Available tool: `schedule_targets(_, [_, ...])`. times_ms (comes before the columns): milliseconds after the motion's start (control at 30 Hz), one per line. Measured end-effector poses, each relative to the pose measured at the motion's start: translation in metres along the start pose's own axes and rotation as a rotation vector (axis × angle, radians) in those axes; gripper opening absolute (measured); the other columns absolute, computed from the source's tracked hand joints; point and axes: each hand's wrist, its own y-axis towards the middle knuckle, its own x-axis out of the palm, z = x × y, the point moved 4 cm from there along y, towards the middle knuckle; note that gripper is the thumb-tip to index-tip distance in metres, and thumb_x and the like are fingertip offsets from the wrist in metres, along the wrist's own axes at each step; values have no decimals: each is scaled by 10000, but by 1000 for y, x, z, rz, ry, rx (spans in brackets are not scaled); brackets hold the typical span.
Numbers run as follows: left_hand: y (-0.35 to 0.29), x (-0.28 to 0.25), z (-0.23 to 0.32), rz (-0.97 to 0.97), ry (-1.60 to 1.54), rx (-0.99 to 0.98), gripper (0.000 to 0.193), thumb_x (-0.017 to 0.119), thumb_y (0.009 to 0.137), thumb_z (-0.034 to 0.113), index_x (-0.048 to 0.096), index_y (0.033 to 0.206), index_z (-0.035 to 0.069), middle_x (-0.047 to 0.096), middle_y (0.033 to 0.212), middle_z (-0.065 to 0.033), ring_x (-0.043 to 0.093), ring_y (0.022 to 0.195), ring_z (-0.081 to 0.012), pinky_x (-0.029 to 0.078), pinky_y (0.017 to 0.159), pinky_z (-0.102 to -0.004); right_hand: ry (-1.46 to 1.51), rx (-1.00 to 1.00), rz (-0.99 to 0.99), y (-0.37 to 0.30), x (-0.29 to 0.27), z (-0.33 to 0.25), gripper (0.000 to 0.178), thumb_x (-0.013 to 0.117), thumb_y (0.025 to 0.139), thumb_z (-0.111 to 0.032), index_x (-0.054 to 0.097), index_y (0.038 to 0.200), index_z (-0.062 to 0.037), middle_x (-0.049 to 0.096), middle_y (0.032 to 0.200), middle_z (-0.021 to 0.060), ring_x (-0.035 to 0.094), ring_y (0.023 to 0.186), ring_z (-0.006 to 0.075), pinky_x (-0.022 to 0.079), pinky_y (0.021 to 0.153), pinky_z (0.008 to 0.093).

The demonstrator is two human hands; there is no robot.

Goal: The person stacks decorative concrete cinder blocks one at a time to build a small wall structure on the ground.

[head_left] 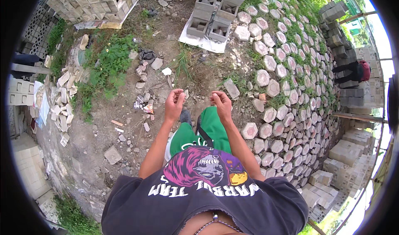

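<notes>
Closest in, the person's two bare forearms rise from a dark printed T-shirt (208, 193) over green trousers (212, 131). The left hand (173, 104) and the right hand (221, 103) are lifted side by side at about the same height, well apart from each other, and each has its fingers curled loosely inward with nothing visibly held; whether anything small sits inside either curl I cannot tell. Just beyond the right hand, on the bare dirt ground (124, 123), lies a grey rectangular concrete paver fragment (231, 88), its long axis running from upper left to lower right, so it sits ahead and slightly to the right of the right fingertips and plainly nearer that hand than the left. Farther out, a field of grey hexagonal concrete paving blocks (270, 62) spreads along the right, and beyond that stand grey hollow concrete blocks (208, 17) on a white sheet (195, 42).
</notes>
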Motion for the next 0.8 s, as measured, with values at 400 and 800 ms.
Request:
schedule_targets(400, [226, 108, 12, -107, 91, -130, 239, 604, 945, 172, 577, 1126, 18, 650, 910, -37, 606, 762, -94, 505, 707, -248, 64, 124, 174, 225, -56, -33, 214, 596, 959, -197, 637, 1077, -25, 673, 901, 32, 627, 826, 97, 493, 731, 249])
schedule_targets(800, [420, 165, 89, 4, 69, -244, 246, 593, 949, 163, 572, 1150, 23, 664, 933, -46, 601, 777, -96, 500, 718, -245, 12, 209, 96, 441, -76, -118, 211, 594, 958, -175, 626, 1083, -9, 683, 895, 58, 629, 788, 101, 513, 699, 250])
